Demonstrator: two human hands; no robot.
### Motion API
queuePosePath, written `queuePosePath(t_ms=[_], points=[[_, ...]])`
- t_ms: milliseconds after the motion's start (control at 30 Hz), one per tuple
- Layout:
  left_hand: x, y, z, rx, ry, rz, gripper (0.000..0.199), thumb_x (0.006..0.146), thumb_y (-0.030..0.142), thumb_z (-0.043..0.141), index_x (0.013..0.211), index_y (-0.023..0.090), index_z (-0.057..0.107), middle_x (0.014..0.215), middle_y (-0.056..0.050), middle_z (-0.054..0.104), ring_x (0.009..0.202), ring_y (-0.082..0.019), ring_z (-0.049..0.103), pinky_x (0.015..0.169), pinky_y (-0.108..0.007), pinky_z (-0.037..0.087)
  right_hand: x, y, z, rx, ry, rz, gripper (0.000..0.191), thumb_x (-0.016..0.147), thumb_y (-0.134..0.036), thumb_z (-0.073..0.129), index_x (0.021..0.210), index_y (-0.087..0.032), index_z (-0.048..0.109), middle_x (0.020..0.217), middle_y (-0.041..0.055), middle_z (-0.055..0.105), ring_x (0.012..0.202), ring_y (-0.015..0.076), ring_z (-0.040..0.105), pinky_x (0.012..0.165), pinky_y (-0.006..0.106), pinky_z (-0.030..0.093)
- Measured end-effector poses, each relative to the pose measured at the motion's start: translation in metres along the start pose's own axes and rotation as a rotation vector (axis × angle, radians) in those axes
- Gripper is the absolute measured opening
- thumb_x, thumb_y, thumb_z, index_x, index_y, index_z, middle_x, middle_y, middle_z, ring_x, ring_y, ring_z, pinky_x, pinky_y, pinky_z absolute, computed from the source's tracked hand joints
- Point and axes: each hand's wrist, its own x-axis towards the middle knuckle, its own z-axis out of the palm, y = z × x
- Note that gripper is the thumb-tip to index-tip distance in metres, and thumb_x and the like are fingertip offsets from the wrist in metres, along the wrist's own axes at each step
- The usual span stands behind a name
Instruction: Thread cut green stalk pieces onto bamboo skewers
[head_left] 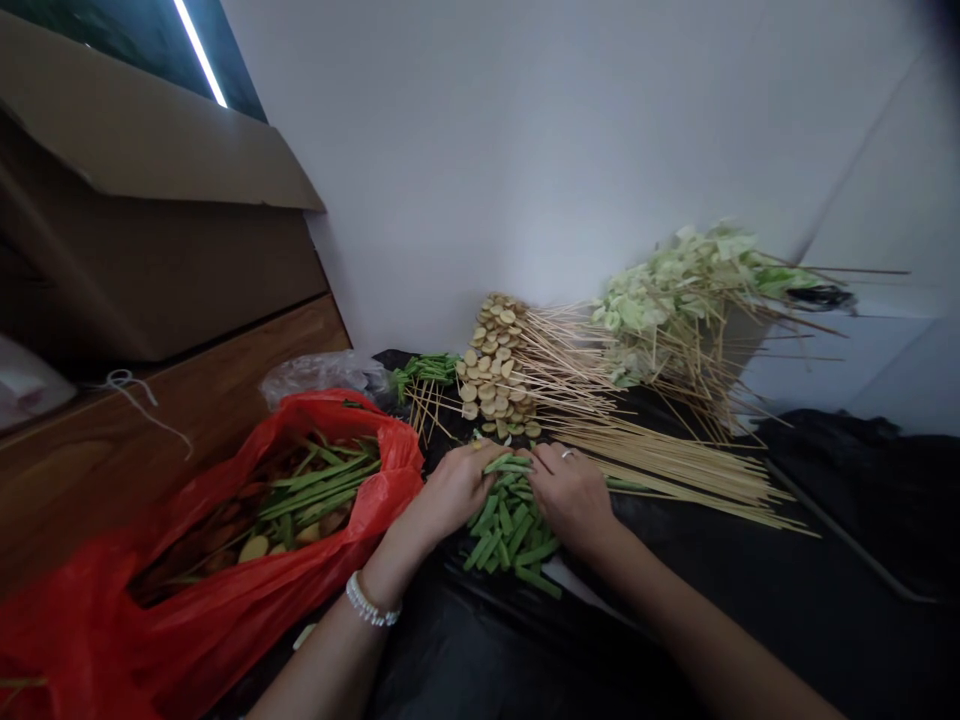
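Observation:
My left hand and my right hand meet over a pile of cut green beans. Between their closed fingertips lie a few green bean pieces, gripped from both sides. Just beyond the hands are skewers of round potato slices, stacked with their sticks pointing right. A bundle of bare bamboo skewers lies right of my right hand. Behind my left hand, a small group of skewered green beans rests beside the potato slices.
An open red plastic bag with long green beans and other contents stands at left. Skewered cabbage leaves are heaped at the back right. A cardboard box sits on a wooden surface. Black plastic sheeting covers the work surface; a white wall stands behind.

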Motion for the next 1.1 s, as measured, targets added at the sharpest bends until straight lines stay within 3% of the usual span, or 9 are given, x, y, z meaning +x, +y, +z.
queuePosePath(t_ms=[167,300,500,633,733,900,1000,1100], points=[[-0.002,-0.004,0.003,0.199,-0.091,-0.041,0.027,0.083,0.012,0.051,0.106,0.019,0.062,0.095,-0.007,0.065,0.09,-0.02,0.061,0.08,-0.029,0.045,0.0,-0.002,0.001,-0.065,-0.011,-0.043,0.015,0.091,-0.017,0.052,0.099,-0.016,0.064,0.076,0.0042,0.059,0.075,0.0198,0.047,0.066,0.034,0.028],[-0.001,0.001,0.002,0.273,-0.072,-0.08,0.012,0.082,0.018,0.053,0.089,0.019,0.062,0.083,-0.005,0.062,0.078,-0.018,0.059,0.07,-0.026,0.042,-0.001,-0.005,0.003,-0.013,0.003,-0.047,0.014,0.091,-0.018,0.051,0.09,-0.017,0.065,0.073,0.0039,0.059,0.074,0.0192,0.047,0.066,0.033,0.028],[0.0,0.008,0.006,0.104,0.084,-0.096,0.018,0.08,0.016,0.046,0.063,0.019,0.05,0.065,0.0,0.052,0.066,-0.014,0.05,0.064,-0.024,0.036,0.0,-0.011,-0.001,0.082,0.073,0.02,0.022,0.094,-0.017,0.045,0.088,-0.019,0.067,0.072,0.0036,0.061,0.072,0.0176,0.047,0.068,0.032,0.031],[0.002,0.004,0.01,-0.137,0.202,-0.194,0.018,0.073,0.014,0.044,0.056,0.018,0.041,0.057,0.003,0.041,0.057,-0.011,0.04,0.057,-0.023,0.031,0.001,-0.015,-0.003,0.092,0.118,0.019,0.025,0.095,-0.018,0.043,0.095,-0.018,0.067,0.074,0.0043,0.064,0.073,0.0175,0.049,0.07,0.032,0.032],[0.003,0.001,0.01,-0.315,0.212,-0.274,0.017,0.072,0.018,0.044,0.055,0.018,0.042,0.056,0.004,0.039,0.055,-0.01,0.037,0.053,-0.022,0.029,0.001,-0.014,-0.003,0.1,0.112,0.029,0.025,0.096,-0.02,0.043,0.105,-0.019,0.066,0.078,0.0047,0.066,0.075,0.0179,0.051,0.071,0.032,0.033],[0.004,-0.004,0.006,-0.46,0.236,-0.334,0.02,0.081,0.028,0.047,0.069,0.015,0.057,0.053,0.005,0.039,0.051,-0.009,0.034,0.05,-0.02,0.029,0.001,-0.003,0.002,0.187,0.073,0.086,0.028,0.096,-0.022,0.043,0.116,-0.014,0.061,0.089,0.0081,0.068,0.084,0.0197,0.055,0.079,0.032,0.037],[0.005,-0.007,0.003,-0.503,0.29,-0.374,0.03,0.085,0.037,0.047,0.077,0.012,0.061,0.052,0.005,0.039,0.047,-0.008,0.031,0.047,-0.019,0.027,0.001,0.005,0.006,0.259,0.04,0.141,0.024,0.095,-0.024,0.046,0.107,-0.015,0.064,0.089,0.0073,0.07,0.084,0.0206,0.057,0.079,0.032,0.038],[0.005,-0.009,0.002,-0.519,0.254,-0.352,0.035,0.087,0.044,0.047,0.084,0.012,0.063,0.056,0.004,0.046,0.047,-0.007,0.034,0.046,-0.019,0.028,0.0,0.011,0.01,0.373,0.017,0.227,0.02,0.093,-0.026,0.048,0.097,-0.018,0.067,0.084,0.0056,0.07,0.081,0.0205,0.058,0.075,0.03,0.04]])
